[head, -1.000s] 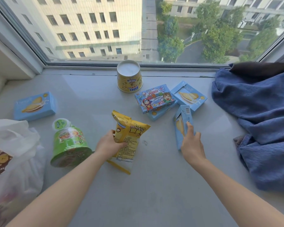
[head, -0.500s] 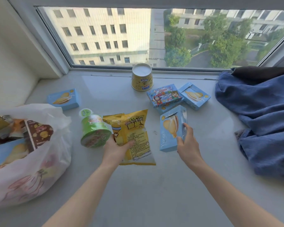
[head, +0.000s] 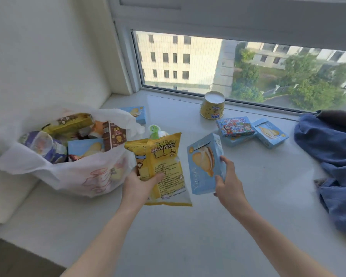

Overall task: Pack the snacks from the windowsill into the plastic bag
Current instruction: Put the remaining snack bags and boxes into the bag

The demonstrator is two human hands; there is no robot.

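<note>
Plastic bag (head: pixel 84 172) on windowsill (head: pixel 188 226), mouth open, stuffed with snacks, at 10 o'clock from left hand (head: pixel 138 182). Left hand grips yellow popcorn packet (head: pixel 162 156) by lower half, thumb across front, packet upright at hand's 12 o'clock. Green cup (head: pixel 156 132) mostly hidden behind packet. Right hand (head: pixel 227 184) pinches blue box (head: pixel 205 162) by right edge, box upright at its 11 o'clock. Both forearms reach forward. Yellow tub (head: pixel 212 106) at far 12 o'clock, print blurred. Blue cloth (head: pixel 328 146) cut off at right edge.
</note>
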